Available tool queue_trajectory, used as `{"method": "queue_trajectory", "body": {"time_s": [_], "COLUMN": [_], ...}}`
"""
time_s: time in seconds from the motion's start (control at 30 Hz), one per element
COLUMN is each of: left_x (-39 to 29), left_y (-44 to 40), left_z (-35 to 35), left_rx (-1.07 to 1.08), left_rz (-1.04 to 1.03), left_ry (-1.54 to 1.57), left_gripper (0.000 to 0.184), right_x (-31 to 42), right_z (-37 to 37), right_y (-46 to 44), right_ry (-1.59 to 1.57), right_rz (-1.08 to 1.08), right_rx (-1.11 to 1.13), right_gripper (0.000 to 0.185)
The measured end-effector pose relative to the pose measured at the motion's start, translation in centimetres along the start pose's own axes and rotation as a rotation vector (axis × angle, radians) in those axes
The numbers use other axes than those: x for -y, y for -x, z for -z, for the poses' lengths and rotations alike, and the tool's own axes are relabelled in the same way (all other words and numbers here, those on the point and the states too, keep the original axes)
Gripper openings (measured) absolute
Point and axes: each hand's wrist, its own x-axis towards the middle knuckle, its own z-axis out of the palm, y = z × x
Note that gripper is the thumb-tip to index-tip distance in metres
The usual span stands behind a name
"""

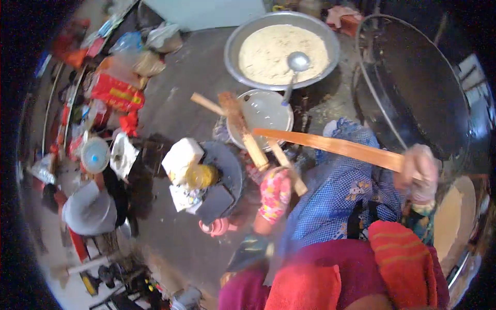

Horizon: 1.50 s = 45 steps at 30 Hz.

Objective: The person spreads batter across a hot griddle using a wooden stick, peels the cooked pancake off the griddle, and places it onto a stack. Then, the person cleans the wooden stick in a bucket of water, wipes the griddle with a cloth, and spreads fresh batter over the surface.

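My right hand (419, 173), in a thin translucent glove, is closed around one end of a long flat wooden strip (336, 146). The strip points left over a blue checked cloth (330, 206) on my lap. My left hand (275, 194) wears a pink floral glove and is close to the handle end of a brown brush (253, 150) and a wooden stick (289, 168). Its fingers are not clear enough to show a grip. Both tools lean across a white basin (283, 98) of cloudy liquid.
A large metal basin (231, 57) of pale batter holds a ladle (298, 63). A dark round stool (235, 165) bears a white box and a yellow-lidded jar. A big dark round pan (413, 82) is at right, with a pale round surface (454, 214) below. Another person (93, 206) is at left.
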Motion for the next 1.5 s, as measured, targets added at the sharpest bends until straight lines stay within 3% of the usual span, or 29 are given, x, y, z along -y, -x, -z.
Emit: {"method": "queue_trajectory", "body": {"time_s": [0.07,0.1,0.13,0.2,0.23,0.27,0.33,0.4,0.43,0.47,0.53,0.6,0.67,0.73,0.8,0.83,0.93,1.0,1.07,1.1,1.2,1.27,1.33,1.4,1.43,1.5], "left_x": [0.5,-0.1,-1.0,3.2,5.8,7.5,11.2,10.6,11.7,12.7,14.0,12.8,13.7,13.7,9.4,9.4,11.9,12.8,15.8,15.7,18.2,26.2,21.7,17.3,15.9,13.0], "left_y": [-2.9,-4.6,-6.9,-10.5,-12.3,-14.8,-18.8,-22.9,-23.9,-24.6,-25.4,-26.3,-26.6,-24.7,-23.6,-24.0,-29.3,-34.5,-39.3,-40.3,-40.6,-37.1,-34.3,-32.0,-30.9,-28.2], "left_z": [0.6,1.0,1.5,0.5,-0.5,-2.1,-6.7,-8.6,-10.2,-11.4,-13.9,-15.3,-17.4,-17.9,-15.6,-15.6,-17.4,-19.2,-22.4,-23.4,-26.4,-28.6,-23.2,-18.5,-17.2,-14.7], "left_rx": [-0.116,-0.112,-0.102,-0.045,-0.013,0.038,0.086,0.467,0.525,0.535,0.517,0.469,0.322,0.402,0.447,0.494,0.487,0.421,0.449,0.453,0.650,0.722,0.889,1.027,1.031,1.003], "left_rz": [0.050,0.310,0.571,0.246,0.135,0.339,0.318,0.833,0.966,0.947,1.017,0.959,1.059,1.015,0.864,0.864,0.720,0.594,0.612,0.606,0.760,0.277,0.278,0.251,0.261,0.385], "left_ry": [0.019,0.148,0.269,-0.013,-0.167,-0.183,-0.295,0.187,0.439,0.434,1.075,1.078,1.016,1.082,0.737,0.684,0.394,0.217,-0.075,-0.067,-0.274,-0.610,-0.573,-0.621,-0.629,-0.362], "left_gripper": [0.017,0.018,0.019,0.037,0.046,0.051,0.046,0.040,0.031,0.031,0.024,0.021,0.020,0.021,0.034,0.053,0.061,0.064,0.062,0.062,0.053,0.061,0.058,0.058,0.058,0.059], "right_x": [2.1,2.7,2.1,2.6,1.8,0.2,-3.3,-6.1,-7.3,-8.6,-11.6,-13.9,-13.6,-13.2,-14.1,-14.5,-14.7,-14.3,-15.9,-16.7,-17.6,-18.4,-18.1,-15.7,-16.7,-18.5], "right_z": [2.9,3.7,4.8,3.1,2.6,2.2,1.7,-0.1,-0.2,0.0,0.0,0.4,0.7,1.2,1.7,1.7,2.0,1.6,2.2,2.6,3.2,3.4,3.3,2.7,2.9,3.4], "right_y": [1.9,2.9,4.7,5.1,4.9,4.8,2.4,0.8,0.0,0.0,1.6,2.7,2.4,1.8,1.2,1.1,1.2,0.9,2.1,2.5,3.3,3.6,2.9,1.1,1.8,3.4], "right_ry": [-0.120,-0.200,-0.079,0.040,0.014,-0.015,0.114,0.191,0.272,0.269,0.304,0.286,0.258,0.169,0.076,0.063,0.088,0.003,0.032,0.052,0.080,0.135,0.182,-0.015,-0.023,0.122], "right_rz": [0.018,0.031,-0.068,-0.310,-0.431,-0.553,-0.668,-0.576,-0.486,-0.470,-0.420,-0.371,-0.487,-0.577,-0.449,-0.456,-0.486,-0.418,-0.453,-0.489,-0.414,-0.419,-0.427,-0.386,-0.395,-0.455], "right_rx": [0.027,0.065,-0.043,-0.183,-0.163,-0.146,-0.048,-0.172,-0.281,-0.296,-0.405,-0.466,-0.523,-0.586,-0.546,-0.561,-0.572,-0.549,-0.587,-0.614,-0.535,-0.577,-0.609,-0.621,-0.616,-0.587], "right_gripper": [0.039,0.039,0.041,0.063,0.059,0.055,0.040,0.036,0.033,0.033,0.030,0.030,0.019,0.019,0.019,0.019,0.016,0.013,0.015,0.017,0.022,0.024,0.026,0.024,0.024,0.022]}}
